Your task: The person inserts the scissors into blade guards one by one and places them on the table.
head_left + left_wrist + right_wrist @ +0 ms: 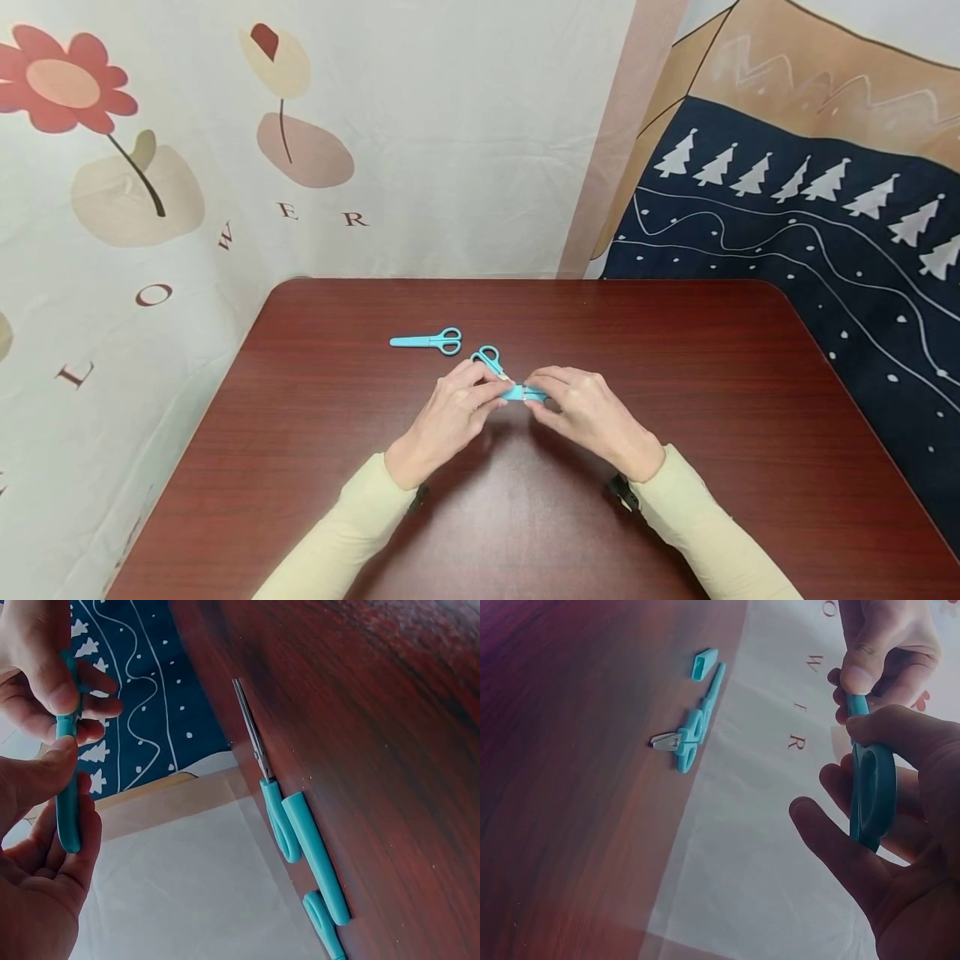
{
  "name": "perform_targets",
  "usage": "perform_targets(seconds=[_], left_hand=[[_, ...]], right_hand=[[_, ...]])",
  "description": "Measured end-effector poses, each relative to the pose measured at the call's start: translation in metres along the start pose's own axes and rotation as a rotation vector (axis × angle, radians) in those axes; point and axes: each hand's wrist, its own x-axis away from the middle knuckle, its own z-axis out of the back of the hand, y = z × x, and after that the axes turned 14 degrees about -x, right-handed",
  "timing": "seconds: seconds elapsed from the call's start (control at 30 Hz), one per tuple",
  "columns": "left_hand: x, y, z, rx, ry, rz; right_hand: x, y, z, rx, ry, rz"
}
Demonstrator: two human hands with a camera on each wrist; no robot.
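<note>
Between both hands is a pair of light-blue scissors (874,791) with a matching blade cover (67,817) over its blades. My left hand (453,408) pinches the cover between thumb and fingers. On the handle end, my right hand (588,412) grips the scissors near the finger loops. Just beyond the left hand lies a second pair of scissors (274,810), its metal blades bare. Beside it on the table rests a loose blue cover (316,859), which the left hand hides in the head view. A third pair of scissors (425,341), covered, lies farther back.
Everything lies on a dark reddish-brown table (300,467) with rounded far corners. Behind it hangs a pale cloth (465,150) printed with flowers and letters. To the right is a navy cloth (750,225) with white trees.
</note>
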Motion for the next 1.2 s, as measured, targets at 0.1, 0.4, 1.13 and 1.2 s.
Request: perform_targets(seconds=[0.1, 0.4, 1.13, 1.2], left_hand=[[-0.0007, 0.0008, 0.0009, -0.002, -0.009, 0.001], [-0.0012, -0.0004, -0.0008, 0.005, -0.002, -0.016], [-0.0046, 0.0011, -0.006, -0.044, -0.038, -0.067], [-0.0044, 0.0012, -0.0061, -0.049, -0.055, -0.058]], right_hand=[[0.0005, -0.0001, 0.0001, 0.003, -0.007, 0.0], [0.0013, -0.0001, 0.0006, 0.029, -0.021, 0.024], [0.0066, 0.0071, 0.0049, -0.051, -0.032, -0.048], [0.008, 0.0074, 0.0059, -0.059, -0.04, -0.066]])
